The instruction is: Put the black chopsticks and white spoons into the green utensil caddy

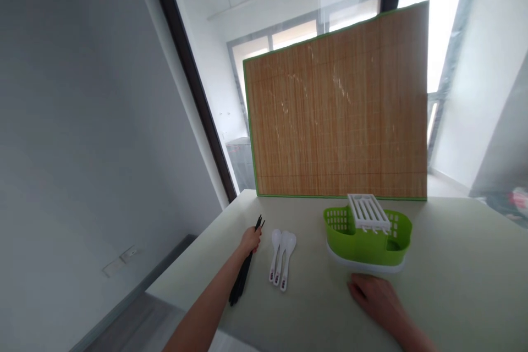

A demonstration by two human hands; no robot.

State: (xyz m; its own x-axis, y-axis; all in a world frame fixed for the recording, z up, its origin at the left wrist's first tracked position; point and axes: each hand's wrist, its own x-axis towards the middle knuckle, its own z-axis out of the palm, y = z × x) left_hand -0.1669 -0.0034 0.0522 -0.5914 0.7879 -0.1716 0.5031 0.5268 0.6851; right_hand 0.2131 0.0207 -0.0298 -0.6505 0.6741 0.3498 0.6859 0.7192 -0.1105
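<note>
My left hand (251, 240) is closed around black chopsticks (243, 280) at the left side of the table. Their thin tips poke out above my fingers, and the thicker ends of the bundle reach down beside my forearm. Just right of them lie three white spoons (282, 258), side by side with handles toward me. My right hand (373, 291) rests on the table with its fingers curled in and nothing visible in them. Right behind it stands a green cutlery basket (367, 245) with a white base and a white slatted rack (368, 212) across its top.
The pale table (313, 308) ends on the left near a grey wall (82, 176) with a socket plate. A bamboo mat (338, 115) with green edging stands upright along the back edge, before a glass partition.
</note>
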